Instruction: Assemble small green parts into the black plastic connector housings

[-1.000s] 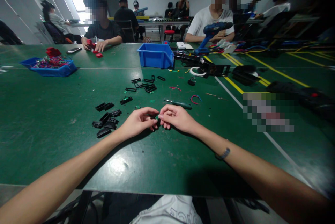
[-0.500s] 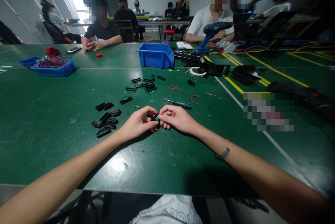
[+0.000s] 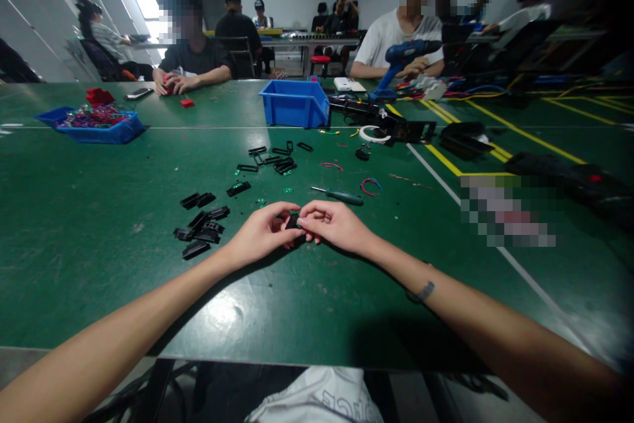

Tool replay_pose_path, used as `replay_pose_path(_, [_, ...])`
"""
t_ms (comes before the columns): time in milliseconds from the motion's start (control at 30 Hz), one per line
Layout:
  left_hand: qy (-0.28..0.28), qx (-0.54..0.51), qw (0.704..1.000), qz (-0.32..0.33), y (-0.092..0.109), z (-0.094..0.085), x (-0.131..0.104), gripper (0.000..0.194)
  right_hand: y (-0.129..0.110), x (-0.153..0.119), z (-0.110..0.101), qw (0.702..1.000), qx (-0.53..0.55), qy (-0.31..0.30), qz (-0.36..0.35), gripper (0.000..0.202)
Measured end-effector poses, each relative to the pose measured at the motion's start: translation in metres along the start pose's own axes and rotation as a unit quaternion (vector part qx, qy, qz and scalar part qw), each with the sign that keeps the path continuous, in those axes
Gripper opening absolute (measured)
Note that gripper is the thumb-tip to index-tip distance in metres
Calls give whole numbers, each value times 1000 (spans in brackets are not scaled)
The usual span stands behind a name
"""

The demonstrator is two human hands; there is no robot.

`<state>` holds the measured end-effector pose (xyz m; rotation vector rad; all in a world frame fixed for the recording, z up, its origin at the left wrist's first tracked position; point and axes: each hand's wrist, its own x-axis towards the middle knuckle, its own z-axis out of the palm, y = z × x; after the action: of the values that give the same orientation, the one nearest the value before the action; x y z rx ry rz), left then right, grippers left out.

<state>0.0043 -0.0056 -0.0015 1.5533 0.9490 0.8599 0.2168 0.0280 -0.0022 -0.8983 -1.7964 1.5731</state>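
Observation:
Between my two hands, just above the green table, is a small black plastic part (image 3: 292,221). My left hand (image 3: 265,228) holds it between thumb and fingers. The fingertips of my right hand (image 3: 334,225) press together at its right end; a small green piece seen there is mostly hidden by them. Several black plastic housings (image 3: 201,231) lie in a loose pile left of my left hand. Beyond my hands are black frames (image 3: 283,164), small green boards (image 3: 288,191) and a screwdriver (image 3: 341,196) with a dark green handle.
A blue bin (image 3: 296,105) stands beyond the parts. Another blue bin (image 3: 106,132) with coloured wires is at the far left. Short wires (image 3: 370,187), a white ring (image 3: 374,134) and a blue drill (image 3: 396,66) lie or stand to the right. Two people sit across the table (image 3: 123,212).
The black part has turned slightly between my hands, and the green piece on it is now more covered by my right fingertips. Both hands have stayed in nearly the same place.

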Motion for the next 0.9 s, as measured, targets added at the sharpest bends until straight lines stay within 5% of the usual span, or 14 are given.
replay_pose_path(900, [-28,-35,999,-19,1,-3,0,45,-6,-1,-8,999,45,-13,0,34])
